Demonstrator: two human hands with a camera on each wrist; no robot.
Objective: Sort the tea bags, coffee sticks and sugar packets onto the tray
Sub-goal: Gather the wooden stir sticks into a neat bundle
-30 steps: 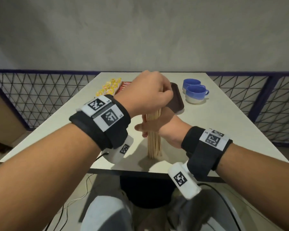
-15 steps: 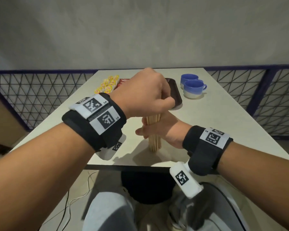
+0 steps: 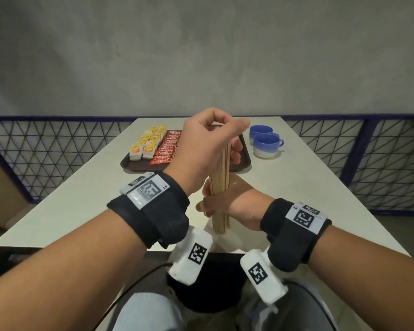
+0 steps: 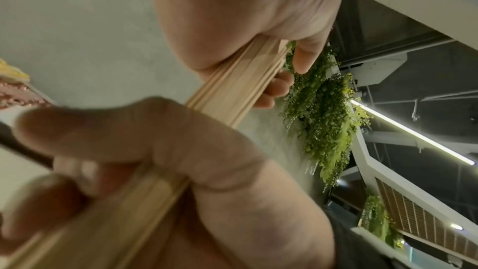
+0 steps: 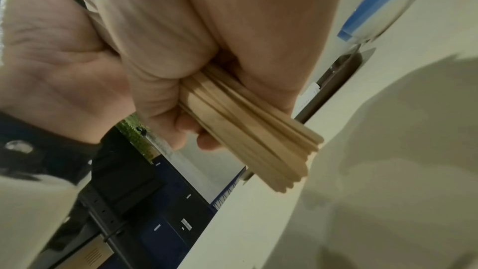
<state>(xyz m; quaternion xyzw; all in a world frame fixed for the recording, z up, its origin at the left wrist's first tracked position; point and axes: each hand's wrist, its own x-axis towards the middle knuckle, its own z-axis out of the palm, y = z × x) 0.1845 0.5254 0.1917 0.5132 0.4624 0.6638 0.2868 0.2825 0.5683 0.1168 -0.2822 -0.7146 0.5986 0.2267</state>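
Both hands' grip [image 3: 221, 185] holds wooden sticks [image 3: 220, 201]; tray [image 3: 139, 164] holds, seemingly, tea bags [image 3: 148, 145].

A pale rectangular table [image 3: 296, 192] stands against a dark blue railing with triangular wire mesh [image 3: 58, 149], before a plain grey wall [image 3: 201, 56]. Near the table's far right corner sit two blue-and-white cups [image 3: 265, 145] — one just behind the other, touching or nearly so, the nearer one's handle pointing right. Close to the near edge, a bundle of flat wooden stir sticks [image 3: 220, 187] stands upright — its lower ends on the tabletop. The left wrist view shows hanging green foliage [image 4: 323, 114] on a wall.
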